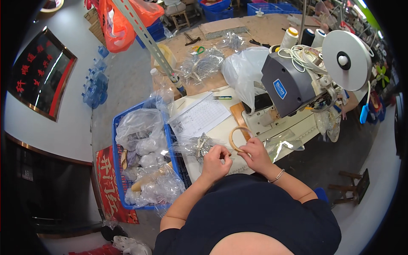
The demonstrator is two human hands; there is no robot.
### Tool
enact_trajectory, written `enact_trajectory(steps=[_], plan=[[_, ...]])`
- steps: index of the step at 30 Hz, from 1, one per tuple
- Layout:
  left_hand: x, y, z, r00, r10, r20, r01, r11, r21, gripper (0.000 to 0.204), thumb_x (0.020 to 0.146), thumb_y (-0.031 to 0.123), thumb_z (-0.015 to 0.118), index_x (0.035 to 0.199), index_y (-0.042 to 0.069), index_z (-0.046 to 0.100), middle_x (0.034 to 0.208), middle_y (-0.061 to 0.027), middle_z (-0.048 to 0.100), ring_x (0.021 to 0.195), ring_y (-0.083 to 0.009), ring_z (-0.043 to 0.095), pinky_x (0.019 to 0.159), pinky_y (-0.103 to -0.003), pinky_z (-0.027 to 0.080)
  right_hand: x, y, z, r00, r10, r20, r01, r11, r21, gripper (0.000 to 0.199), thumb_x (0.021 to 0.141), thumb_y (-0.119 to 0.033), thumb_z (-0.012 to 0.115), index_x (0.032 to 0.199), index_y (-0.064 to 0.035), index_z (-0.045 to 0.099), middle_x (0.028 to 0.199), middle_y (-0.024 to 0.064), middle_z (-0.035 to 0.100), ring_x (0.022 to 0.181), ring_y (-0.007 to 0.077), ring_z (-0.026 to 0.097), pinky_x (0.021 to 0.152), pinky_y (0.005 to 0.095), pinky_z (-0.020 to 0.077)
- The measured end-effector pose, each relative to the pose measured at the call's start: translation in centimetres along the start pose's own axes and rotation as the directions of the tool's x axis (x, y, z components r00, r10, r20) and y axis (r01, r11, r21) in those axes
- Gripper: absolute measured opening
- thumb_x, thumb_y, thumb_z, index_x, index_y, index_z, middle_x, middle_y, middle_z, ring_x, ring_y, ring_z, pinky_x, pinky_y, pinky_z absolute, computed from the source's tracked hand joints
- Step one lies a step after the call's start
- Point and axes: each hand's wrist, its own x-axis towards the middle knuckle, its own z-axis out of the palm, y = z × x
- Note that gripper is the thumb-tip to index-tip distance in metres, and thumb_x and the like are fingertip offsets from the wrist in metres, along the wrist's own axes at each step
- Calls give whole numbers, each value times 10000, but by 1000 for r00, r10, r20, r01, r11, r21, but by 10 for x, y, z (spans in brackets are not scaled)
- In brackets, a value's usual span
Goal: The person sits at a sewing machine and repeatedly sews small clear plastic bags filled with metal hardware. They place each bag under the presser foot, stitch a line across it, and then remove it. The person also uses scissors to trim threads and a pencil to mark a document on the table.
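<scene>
A grey floor (123, 80) is seen left of and beyond the grip. A dark framed board (40, 72) is set against the wall far to its left. Wooden stools (352, 187) are placed to its right, and blue crates (272, 7) far beyond.

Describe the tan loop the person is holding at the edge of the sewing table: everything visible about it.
The tan loop is a thin, pale beige band curved into a rounded hoop, looking like a stiff strap or cord; its material cannot be told. It stands up from the white table edge, just in front of the sewing machine. The right hand pinches its lower end, and the left hand meets it beside a crinkled clear plastic bag.
</scene>
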Motion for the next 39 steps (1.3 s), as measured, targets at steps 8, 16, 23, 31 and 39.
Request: enact_trajectory(steps=[8,16,23,31,39], plan=[[-11,-15,2,993,-87,-79,85,996,-34,105,725,-57,557,794,-1,500,783,-114,563,681,-216,612,609,-294,528,8,20,4,988,-137,70,142,987,-80,111,806,-131,571,817,-46,641,756,45,598,818,263,509,745,388,395],[-42,-7,24,997,34,76,-24,990,-137,145,782,-95,517,825,14,431,830,-92,545,698,-141,616,609,-248,508,-7,104,26,972,225,-67,-233,963,-136,101,778,-140,575,817,-58,620,804,53,615,835,289,515,747,414,384],[-3,-25,-22,894,-406,191,420,608,-674,89,872,-31,492,861,44,445,931,-97,541,762,-152,601,644,-258,522,9,105,44,992,20,-125,-44,980,-193,327,842,-228,592,1126,-66,601,1065,118,605,1007,292,540,863,370,413],[28,-31,-50,919,-247,307,387,422,-820,80,869,40,537,855,58,460,940,-83,529,770,-144,566,700,-264,492,91,18,21,729,-46,683,-644,290,708,486,976,-350,406,1316,-2,431,1187,94,571,1049,147,550,848,293,458],[33,-32,-55,966,-182,184,255,560,-788,75,861,37,527,865,59,455,930,-79,527,804,-154,550,760,-301,489,112,26,31,619,16,785,-784,76,617,426,970,-298,446,1249,24,469,1077,108,599,881,179,632,710,269,533]])
